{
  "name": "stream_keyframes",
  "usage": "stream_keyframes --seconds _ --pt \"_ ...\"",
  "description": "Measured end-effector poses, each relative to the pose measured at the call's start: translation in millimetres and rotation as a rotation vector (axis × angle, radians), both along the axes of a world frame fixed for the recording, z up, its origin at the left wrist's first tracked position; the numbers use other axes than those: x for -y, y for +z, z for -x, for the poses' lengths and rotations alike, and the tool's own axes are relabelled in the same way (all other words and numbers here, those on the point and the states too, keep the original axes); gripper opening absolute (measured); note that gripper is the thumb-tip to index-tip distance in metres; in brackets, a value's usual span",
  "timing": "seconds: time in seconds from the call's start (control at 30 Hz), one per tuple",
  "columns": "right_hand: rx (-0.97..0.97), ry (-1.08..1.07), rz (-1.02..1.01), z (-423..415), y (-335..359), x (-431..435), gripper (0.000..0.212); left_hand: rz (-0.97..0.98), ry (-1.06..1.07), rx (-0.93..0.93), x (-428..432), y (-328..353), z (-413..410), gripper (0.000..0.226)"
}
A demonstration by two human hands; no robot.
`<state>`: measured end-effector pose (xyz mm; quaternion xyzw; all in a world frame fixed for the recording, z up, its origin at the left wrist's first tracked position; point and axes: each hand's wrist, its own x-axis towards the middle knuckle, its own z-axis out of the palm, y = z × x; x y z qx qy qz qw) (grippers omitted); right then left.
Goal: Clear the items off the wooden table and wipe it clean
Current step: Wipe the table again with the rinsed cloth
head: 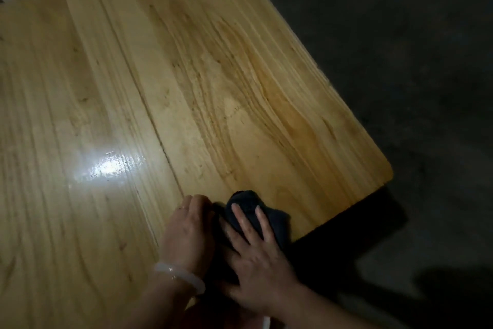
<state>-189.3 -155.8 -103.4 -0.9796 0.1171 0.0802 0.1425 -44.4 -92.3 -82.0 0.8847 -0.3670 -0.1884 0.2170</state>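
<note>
Floor (pixel 400 35): dark, dim, taking up the area beyond the worktop's far and right edges; a deep shadow lies along the near right edge.
Worktop (pixel 186 75): pale wooden planks with strong grain, seams running from the far edge toward the near one; its rounded right corner shows at the right.
Glare (pixel 112 166): a bright patch of reflected light on the glossy planks, left of the middle seam, well apart from the hands.
Cloth (pixel 248 203): dark, bunched, lying on the worktop close to its near right edge, a little way in from the rounded corner; part of it is hidden under the hands.
Right hand (pixel 256 256): palm down on the cloth, fingers (pixel 241 219) straight and spread, pressing it flat against the wood.
Left hand (pixel 189 232): just beside the right hand, touching the cloth's left end; its fingers curl downward at the cloth's edge, but whether they actually pinch the fabric cannot be told.
Bangle (pixel 178 275): pale, translucent, round the left wrist.
Ring (pixel 182 207): thin band on a finger of the left hand.
</note>
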Motion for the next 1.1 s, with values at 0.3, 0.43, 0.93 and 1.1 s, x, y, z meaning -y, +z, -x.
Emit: stream_keyframes --seconds 0.3,0.43,0.93,1.1 --pt "-0.017 0.272 0.042 -3 7 86 0.080 0.126 -0.298 0.036 22 -21 62 0.058" --pt "0.046 0.127 0.031 3 4 108 0.078 0.111 -0.366 0.098 46 -31 55 0.064" --pt "0.028 -0.067 0.110 -29 -3 21 0.089 -0.136 -0.350 0.282 -33 -26 5 0.068" --pt "0.032 0.070 0.106 -56 0 -12 0.092 -0.154 -0.316 0.292 -81 -22 -17 0.071"
